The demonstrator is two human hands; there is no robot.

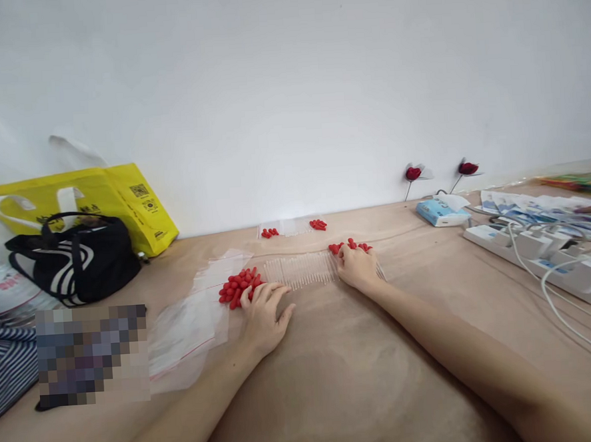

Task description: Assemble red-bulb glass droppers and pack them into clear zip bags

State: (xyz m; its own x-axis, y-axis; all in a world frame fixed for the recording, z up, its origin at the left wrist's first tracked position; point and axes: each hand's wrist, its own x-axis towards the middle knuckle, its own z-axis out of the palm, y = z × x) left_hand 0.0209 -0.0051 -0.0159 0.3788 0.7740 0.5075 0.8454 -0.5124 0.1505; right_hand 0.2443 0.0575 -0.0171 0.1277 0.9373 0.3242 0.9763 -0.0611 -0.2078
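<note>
Right hand (357, 265) low over the swab row (301, 272), grip unclear; left hand (267, 318) loosely open beside red pieces (238, 286). A dragging wrist could skew sticks.

The desk (325, 379) looks like smooth pale wood with a faint sheen, and the wall (288, 101) behind it is matt and smooth. The clear bags (186, 328) are thin, glossy plastic, while the power strip (543, 259) is smooth white plastic. The black bag (85, 260) appears to be soft matt cloth, and the tissue (452, 202) is matt paper.
</note>
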